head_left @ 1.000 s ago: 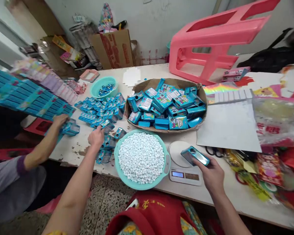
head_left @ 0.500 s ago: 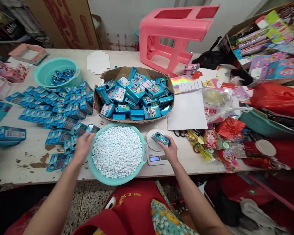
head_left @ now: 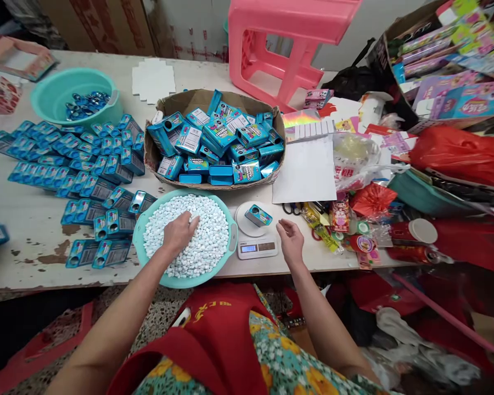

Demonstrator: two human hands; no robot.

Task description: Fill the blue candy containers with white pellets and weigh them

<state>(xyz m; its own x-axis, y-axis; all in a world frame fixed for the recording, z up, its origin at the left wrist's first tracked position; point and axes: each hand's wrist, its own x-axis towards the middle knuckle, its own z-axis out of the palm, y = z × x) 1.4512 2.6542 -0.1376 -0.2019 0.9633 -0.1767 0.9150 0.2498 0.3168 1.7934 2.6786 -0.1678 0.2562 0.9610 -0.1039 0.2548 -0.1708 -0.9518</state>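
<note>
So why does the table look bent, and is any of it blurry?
Head view: the wide lens bows the table's edge and stretches the corners; lighting is flat and even, shadows soft; the white pellets and scale are sharp, while the clutter at far right smears slightly.

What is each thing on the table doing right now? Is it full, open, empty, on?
Left hand: fingers down in the white candies, grip not visible.
Right hand: open, empty, beside the scale.
Teal basin: heaped with white candies.
Scale: display lit, one small blue box on its plate.
Cardboard tray: piled with blue boxes.
Far teal bowl: partly filled with small blue pieces.
Pink stool: tipped over.
</note>
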